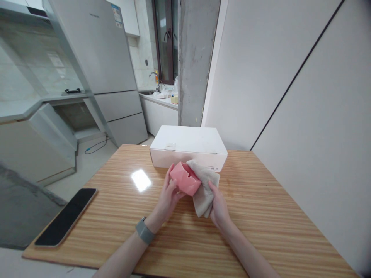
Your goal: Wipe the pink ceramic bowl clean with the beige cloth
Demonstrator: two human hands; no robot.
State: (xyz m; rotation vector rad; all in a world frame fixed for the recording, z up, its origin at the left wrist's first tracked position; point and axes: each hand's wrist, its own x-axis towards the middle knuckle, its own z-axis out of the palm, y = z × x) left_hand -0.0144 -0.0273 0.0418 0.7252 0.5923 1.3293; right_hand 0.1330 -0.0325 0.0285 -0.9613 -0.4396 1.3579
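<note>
A small pink faceted bowl [185, 182] with a notch in its rim is held tilted above the table. My left hand [169, 193] grips it from the left and below, fingers wrapped around its side. In my right hand [219, 204] is a folded grey cloth [203, 189], pinched between thumb and fingers. The cloth lies against the bowl's right side and reaches up past its rim. The inside of the bowl is mostly hidden from this angle.
Behind my hands, a closed white box [188, 141] stands on the wood-grain table [261, 216]. A dark-screened phone [68, 218] lies near the left edge. Beyond are a grey fridge [95, 50], a sink counter [162, 108] and, to the right, a white wall [319, 127].
</note>
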